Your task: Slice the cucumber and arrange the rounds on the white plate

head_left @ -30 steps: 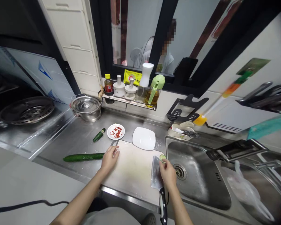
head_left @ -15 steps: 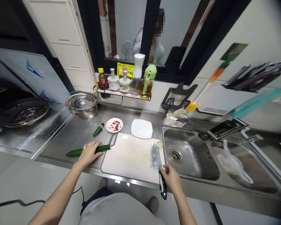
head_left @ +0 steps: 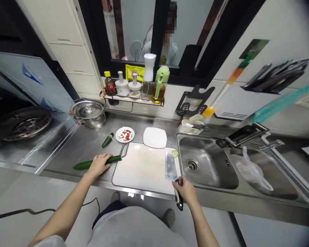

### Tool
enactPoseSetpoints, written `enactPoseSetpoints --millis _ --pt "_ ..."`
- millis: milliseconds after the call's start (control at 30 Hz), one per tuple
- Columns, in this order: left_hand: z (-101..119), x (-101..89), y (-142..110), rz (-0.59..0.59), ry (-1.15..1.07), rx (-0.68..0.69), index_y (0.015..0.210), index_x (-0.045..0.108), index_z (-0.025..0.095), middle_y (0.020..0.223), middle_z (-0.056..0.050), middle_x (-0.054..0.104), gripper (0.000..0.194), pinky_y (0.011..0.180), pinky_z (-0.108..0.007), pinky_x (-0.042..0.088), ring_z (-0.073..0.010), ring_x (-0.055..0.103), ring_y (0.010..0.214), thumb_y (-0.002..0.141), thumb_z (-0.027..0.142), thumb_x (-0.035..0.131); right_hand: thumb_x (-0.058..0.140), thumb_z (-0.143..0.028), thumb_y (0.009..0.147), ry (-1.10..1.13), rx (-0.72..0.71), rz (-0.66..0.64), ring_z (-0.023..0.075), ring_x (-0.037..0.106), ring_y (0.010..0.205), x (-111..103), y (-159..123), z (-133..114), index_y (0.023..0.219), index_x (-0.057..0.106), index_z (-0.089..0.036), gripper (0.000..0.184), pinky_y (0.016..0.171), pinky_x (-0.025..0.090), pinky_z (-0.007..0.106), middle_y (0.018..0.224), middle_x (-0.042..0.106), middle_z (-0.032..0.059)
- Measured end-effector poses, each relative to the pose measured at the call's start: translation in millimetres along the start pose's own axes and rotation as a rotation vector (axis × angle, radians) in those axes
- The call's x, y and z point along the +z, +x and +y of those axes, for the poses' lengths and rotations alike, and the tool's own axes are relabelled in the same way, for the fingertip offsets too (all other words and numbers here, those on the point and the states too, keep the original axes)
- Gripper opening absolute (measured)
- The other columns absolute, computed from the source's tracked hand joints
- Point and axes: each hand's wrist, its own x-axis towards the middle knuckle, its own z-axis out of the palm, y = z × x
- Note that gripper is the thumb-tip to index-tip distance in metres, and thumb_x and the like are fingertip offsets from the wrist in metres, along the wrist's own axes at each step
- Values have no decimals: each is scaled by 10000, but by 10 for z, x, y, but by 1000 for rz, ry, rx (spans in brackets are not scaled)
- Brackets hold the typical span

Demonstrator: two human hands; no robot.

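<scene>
My left hand (head_left: 100, 164) is closed over the middle of a long green cucumber (head_left: 82, 165), its thumb on the near side. The cucumber lies on the steel counter, its cut end just reaching the board's left edge. At the right, my right hand (head_left: 185, 189) grips the top of the black handle of a kitchen cleaver (head_left: 171, 167). The blade lies flat on the white cutting board (head_left: 141, 168), and the handle sticks out past the near edge. A pale cucumber slice (head_left: 174, 153) rests beside the blade's far end. Short cucumber pieces (head_left: 107, 141) lie behind my left hand.
Behind the board stand a plate of chopped red bits (head_left: 125, 134) and a white square plate (head_left: 155, 137). A double sink (head_left: 208, 164) borders the board's right. A lidded steel pot (head_left: 89, 113) sits back left; a seasoning rack (head_left: 134, 98) hangs on the wall.
My right thumb and fingers have shifted to take hold of the cleaver's handle. My left hand stays on the cucumber. The whole view has shifted slightly.
</scene>
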Motion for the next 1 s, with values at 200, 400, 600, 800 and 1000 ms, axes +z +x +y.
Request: enactPoseSetpoints --millis 200,400,600,800,1000 --pt "-47 13 -7 -9 -61 46 1227 572 274 1097 -72 627 372 909 -371 413 -259 564 1046 870 366 524 546 -443 829 -26 40 -13 206 622 814 -30 -7 -73 957 542 -209 267 607 321 251 846 661 39" --pt "131 -79 -16 -4 -146 66 1237 574 258 1078 -69 637 403 913 -371 439 -260 570 1060 872 421 529 555 -428 826 -23 54 -1 203 615 807 -1 3 -87 975 558 -203 270 604 313 253 848 662 45" --pt "633 -196 38 -44 -284 160 1285 545 249 1188 -70 630 479 963 -372 435 -252 575 1106 858 464 552 579 -386 818 5 46 25 196 606 804 23 -19 -116 998 568 -180 274 621 310 250 838 660 50" --pt "1106 -77 169 -129 -299 272 1274 559 245 1176 -80 643 465 948 -367 445 -254 583 1098 851 440 566 597 -366 809 21 61 33 181 597 787 35 -38 -127 992 578 -188 256 611 293 241 834 654 41" --pt "1368 86 277 -166 -159 283 1255 567 264 1112 -71 645 428 896 -341 448 -253 580 1082 848 397 578 606 -394 794 20 79 42 179 581 775 92 -19 -86 1018 570 -202 298 604 280 242 824 639 34"
